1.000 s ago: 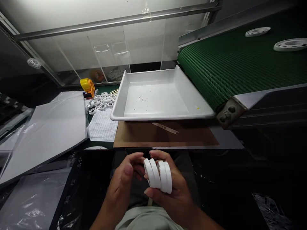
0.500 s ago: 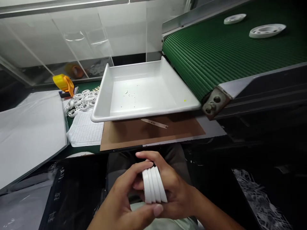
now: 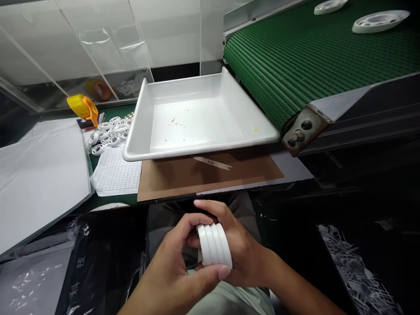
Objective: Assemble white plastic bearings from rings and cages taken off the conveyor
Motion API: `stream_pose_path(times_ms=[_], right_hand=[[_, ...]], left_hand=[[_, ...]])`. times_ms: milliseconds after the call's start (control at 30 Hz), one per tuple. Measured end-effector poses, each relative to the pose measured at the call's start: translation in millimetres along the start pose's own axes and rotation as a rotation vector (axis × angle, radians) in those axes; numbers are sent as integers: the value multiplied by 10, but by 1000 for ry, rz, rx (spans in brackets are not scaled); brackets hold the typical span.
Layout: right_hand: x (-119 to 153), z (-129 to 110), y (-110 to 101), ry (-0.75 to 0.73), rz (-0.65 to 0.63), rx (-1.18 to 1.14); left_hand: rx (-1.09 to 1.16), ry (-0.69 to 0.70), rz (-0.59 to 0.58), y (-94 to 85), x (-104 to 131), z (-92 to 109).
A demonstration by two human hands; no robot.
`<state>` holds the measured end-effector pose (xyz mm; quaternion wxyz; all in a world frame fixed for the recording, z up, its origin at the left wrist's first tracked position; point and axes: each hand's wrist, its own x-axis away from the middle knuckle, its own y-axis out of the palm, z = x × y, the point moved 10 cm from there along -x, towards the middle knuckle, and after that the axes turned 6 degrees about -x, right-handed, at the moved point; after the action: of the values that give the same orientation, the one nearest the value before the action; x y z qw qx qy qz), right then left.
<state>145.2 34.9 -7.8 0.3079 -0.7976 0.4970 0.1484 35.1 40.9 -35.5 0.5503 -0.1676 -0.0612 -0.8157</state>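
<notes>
A short stack of several white plastic rings (image 3: 215, 246) is held over my lap, its edges facing up toward me. My left hand (image 3: 183, 258) grips the stack from the left, thumb along the near edge and index finger on the far edge. From the right, my right hand (image 3: 241, 249) is closed around the end of the same stack. Its index finger reaches out past the far side. Parts of both hands' other fingers are hidden behind the rings.
A white tray (image 3: 197, 151) with small scraps sits below a green conveyor belt (image 3: 295, 65) carrying white rings (image 3: 380, 21). Loose rings (image 3: 110, 133) lie left of it near a yellow tape dispenser (image 3: 83, 108). White scraps (image 3: 361, 271) fill a spot at lower right.
The stack has turned a little between my hands, and its rings look more evenly lined up. Both hands still hold it. The view has shifted slightly, and the belt's rings appear farther up and right.
</notes>
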Motion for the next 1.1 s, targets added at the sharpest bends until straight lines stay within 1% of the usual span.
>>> stream_pose_path(times_ms=[100, 167, 233, 300, 400, 433, 500, 567, 633, 700, 833, 933, 1033, 1100], right_hand=[[19, 135, 21, 153, 14, -137], [30, 179, 24, 186, 36, -164], [30, 162, 12, 142, 55, -136], [28, 103, 12, 60, 50, -62], [28, -2, 26, -38, 30, 40], [28, -11, 28, -34, 29, 37], [28, 16, 36, 26, 27, -29], [40, 72, 47, 109, 37, -120], [59, 114, 43, 158, 59, -164], [71, 118, 40, 152, 64, -148], [71, 71, 8, 74, 69, -43], [63, 17, -22, 20, 86, 34], [69, 35, -53, 49, 110, 45], [77, 63, -52, 80, 104, 33]], left_hand=[[-10, 17, 26, -25, 22, -15], [32, -16, -8, 2, 28, -56], [108, -21, -35, 20, 21, -55], [135, -3, -64, 41, 3, -19], [35, -30, -125, 106, -17, -12], [-2, -34, -135, 121, -18, -6], [-47, -13, -119, 115, -15, 31], [-71, 33, -97, 100, -7, 82], [-93, 93, -88, 85, 1, 134], [-87, 133, -90, 65, -2, 160], [-76, 104, -115, 54, -39, 123], [-136, 108, -127, 90, -56, 135], [-166, 138, -71, 80, -66, 156], [-156, 157, -39, 69, -68, 146]])
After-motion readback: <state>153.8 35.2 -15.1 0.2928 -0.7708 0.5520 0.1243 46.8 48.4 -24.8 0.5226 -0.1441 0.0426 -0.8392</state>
